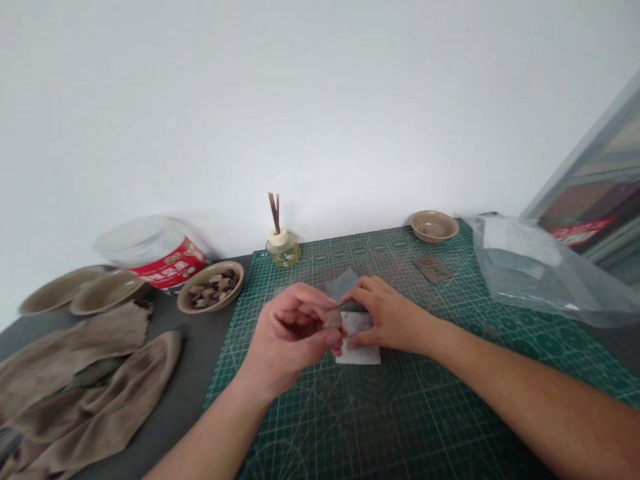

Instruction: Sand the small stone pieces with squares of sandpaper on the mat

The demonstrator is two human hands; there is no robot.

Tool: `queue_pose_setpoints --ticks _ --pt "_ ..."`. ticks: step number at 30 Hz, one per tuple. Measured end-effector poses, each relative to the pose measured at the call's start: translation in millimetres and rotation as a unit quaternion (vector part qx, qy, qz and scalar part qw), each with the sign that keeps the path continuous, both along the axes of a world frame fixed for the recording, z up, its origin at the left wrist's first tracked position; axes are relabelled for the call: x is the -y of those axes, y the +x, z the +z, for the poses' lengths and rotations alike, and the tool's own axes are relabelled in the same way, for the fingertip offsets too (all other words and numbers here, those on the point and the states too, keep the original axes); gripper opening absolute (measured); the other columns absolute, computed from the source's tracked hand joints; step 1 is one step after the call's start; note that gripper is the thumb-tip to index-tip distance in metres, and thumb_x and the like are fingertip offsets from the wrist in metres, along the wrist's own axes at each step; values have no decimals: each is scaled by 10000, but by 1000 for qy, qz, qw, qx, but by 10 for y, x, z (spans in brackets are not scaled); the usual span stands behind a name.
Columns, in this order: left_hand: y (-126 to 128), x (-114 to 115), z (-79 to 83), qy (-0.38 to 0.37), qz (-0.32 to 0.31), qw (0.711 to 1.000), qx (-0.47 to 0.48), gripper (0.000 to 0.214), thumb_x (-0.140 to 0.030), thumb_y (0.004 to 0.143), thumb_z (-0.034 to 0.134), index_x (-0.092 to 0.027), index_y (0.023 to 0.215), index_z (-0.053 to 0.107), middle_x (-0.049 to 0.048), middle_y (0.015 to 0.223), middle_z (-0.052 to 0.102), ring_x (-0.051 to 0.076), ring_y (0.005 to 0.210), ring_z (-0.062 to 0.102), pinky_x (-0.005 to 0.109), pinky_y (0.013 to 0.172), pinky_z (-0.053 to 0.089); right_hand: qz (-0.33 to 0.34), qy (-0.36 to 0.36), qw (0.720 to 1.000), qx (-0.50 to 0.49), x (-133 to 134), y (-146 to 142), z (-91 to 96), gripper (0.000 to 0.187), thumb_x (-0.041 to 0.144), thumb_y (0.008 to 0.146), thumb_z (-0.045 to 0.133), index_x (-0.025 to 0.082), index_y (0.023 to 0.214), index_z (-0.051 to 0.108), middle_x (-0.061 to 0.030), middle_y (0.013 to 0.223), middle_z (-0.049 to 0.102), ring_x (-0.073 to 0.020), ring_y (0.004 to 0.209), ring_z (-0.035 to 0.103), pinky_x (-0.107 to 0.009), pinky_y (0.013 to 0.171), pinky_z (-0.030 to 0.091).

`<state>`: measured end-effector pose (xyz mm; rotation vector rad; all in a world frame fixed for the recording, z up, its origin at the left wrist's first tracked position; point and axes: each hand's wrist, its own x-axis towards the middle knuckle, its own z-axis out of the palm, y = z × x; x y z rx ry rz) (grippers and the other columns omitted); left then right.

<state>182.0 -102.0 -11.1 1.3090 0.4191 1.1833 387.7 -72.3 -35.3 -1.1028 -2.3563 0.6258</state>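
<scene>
My left hand [295, 333] is closed, pinching a small tan-brown piece [333, 319] between thumb and fingertips, just above the mat. Beside it, my right hand [377, 313] curls its fingers and thumb round a grey-white paper-like sheet [363, 357]; the fingers hide part of the sheet. Both hands' fingertips come close together, and whether they touch is hard to see. A blue-grey sheet [343, 283] lies on the mat just beyond the hands.
Under the hands is a green cutting mat [310, 427]. A bowl of small brown pieces [186, 301], two more bowls, a red-labelled jar [170, 263] and a brown cloth [100, 407] are left. Behind stands a reed diffuser [283, 250]. A bowl [434, 227], brown card [433, 268] and plastic bag [545, 280] are right.
</scene>
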Motion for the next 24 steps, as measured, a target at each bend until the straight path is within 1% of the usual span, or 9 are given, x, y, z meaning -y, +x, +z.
queue_pose_setpoints --ticks 2,3,7,12,14,16,18,21,24 --pt "-21 18 -30 1 -21 1000 -15 301 -62 762 748 -206 1008 652 8 770 684 126 655 659 208 549 544 -9 15 999 -31 -15 15 13 607 397 627 864 201 1153 632 -80 1084 598 -258 1052 533 -415 936 425" --pt "-27 23 -38 2 -27 999 -22 326 -41 750 751 -210 1011 656 10 785 686 123 664 658 207 560 542 -7 -5 998 -58 -19 20 21 573 395 651 850 201 1145 634 -65 1041 605 -229 982 552 -379 881 450" --pt "-13 23 -32 12 -47 998 -33 394 15 716 754 -216 1027 680 14 817 671 114 684 646 217 601 537 27 -166 968 -186 -14 23 71 341 400 807 726 197 1073 659 5 796 604 -126 693 542 -245 612 432" --pt "11 19 -3 16 -78 996 -36 366 -77 700 808 -221 1026 722 38 859 648 141 724 644 253 623 525 39 -210 947 -241 17 34 140 247 330 758 776 177 936 698 12 754 629 -111 677 550 -224 586 407" --pt "7 26 4 7 -78 996 -51 348 -96 723 796 -230 1037 731 47 870 648 149 723 645 269 625 527 69 -281 907 -306 27 45 160 247 341 757 777 164 903 687 10 752 643 -110 675 567 -228 601 431" --pt "3 33 14 7 -62 996 -68 342 -82 752 764 -243 1053 735 51 872 642 159 739 646 285 634 535 119 -358 851 -366 36 56 176 249 360 777 761 150 876 673 -5 760 672 -111 668 588 -234 614 454" --pt "8 31 31 28 -34 995 -87 346 -55 779 722 -256 1060 739 52 886 633 166 754 647 299 643 545 161 -404 812 -388 44 57 189 245 363 798 745 139 858 666 -24 768 700 -109 648 600 -232 604 461" --pt "29 1 64 87 32 985 -143 303 -47 806 680 -259 1007 758 56 912 620 173 794 642 306 667 543 154 -416 802 -399 47 27 192 235 343 792 759 140 851 658 -26 760 708 -101 601 599 -219 560 454" --pt "42 -53 79 150 119 953 -236 241 -88 807 696 -262 957 770 60 947 609 190 902 611 315 750 513 104 -408 800 -427 34 -20 161 262 323 761 788 145 915 671 -8 758 694 -92 580 592 -221 565 473"
